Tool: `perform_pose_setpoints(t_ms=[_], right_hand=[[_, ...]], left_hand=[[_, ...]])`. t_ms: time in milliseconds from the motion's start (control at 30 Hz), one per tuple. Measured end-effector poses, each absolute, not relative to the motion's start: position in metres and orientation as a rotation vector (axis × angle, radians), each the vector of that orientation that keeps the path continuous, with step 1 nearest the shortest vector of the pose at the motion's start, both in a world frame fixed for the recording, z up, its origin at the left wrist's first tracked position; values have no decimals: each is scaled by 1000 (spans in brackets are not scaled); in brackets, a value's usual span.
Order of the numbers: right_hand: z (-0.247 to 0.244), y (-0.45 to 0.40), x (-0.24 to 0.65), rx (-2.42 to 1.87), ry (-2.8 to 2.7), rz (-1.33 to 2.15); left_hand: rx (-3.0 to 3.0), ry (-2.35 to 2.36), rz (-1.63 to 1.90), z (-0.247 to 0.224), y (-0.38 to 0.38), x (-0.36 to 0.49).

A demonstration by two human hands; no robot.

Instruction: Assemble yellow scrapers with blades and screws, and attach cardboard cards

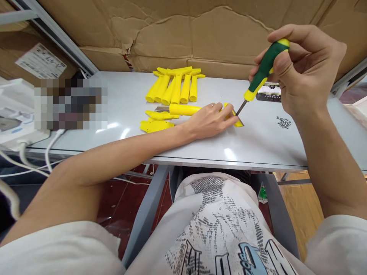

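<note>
My right hand [306, 65] grips a green and yellow screwdriver [265, 70], its shaft slanting down to the head of a yellow scraper-like tool. Lying on the white table [258, 141], that yellow tool [185, 110] has a metal blade at its left end and a wider head at its right end. My left hand [210, 120] is wrapped over the handle near the head, fingers beside the screwdriver's tip. Whether the tip sits in a screw is too small to tell. Small yellow plates [157, 125] lie left of my left hand. Small screws [283, 122] form a pile at right.
Several yellow T-shaped handles [177, 86] stand in a row at the back of the table. A small black and white box [269, 91] is behind the screwdriver. Cardboard [200, 38] rises behind the table. White cables [53, 147] and a power strip are at left.
</note>
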State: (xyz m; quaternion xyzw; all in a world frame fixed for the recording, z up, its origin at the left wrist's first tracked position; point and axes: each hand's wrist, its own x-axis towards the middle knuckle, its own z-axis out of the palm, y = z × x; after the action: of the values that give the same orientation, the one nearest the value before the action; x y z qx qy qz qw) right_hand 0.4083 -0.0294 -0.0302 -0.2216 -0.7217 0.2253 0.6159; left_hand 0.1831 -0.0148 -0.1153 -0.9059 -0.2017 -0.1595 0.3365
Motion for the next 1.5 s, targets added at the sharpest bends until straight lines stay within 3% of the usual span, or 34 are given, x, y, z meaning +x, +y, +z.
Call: perform_pose_setpoints(t_ms=[200,433,733,1000,1233,1500], right_hand=[[-35,-27,404,-538,-1597,437],[-35,-18,410,-448,-1687,625],[-43,-20,402,-663,-1565,437],[-8,-2,434,-323,-1291,214],[-68,40,448,-1098,-1611,522],[-93,38,422,-1646,-1969,295]], left_hand=[[-2321,-521,-398,-114,-16,182],[-2263,-491,-400,-112,-17,180],[-2278,-538,-437,-113,-21,182],[-2391,-742,-708,-99,10,164],[-2380,-861,-951,-86,18,148],[-2560,-1119,-1514,-62,18,149]])
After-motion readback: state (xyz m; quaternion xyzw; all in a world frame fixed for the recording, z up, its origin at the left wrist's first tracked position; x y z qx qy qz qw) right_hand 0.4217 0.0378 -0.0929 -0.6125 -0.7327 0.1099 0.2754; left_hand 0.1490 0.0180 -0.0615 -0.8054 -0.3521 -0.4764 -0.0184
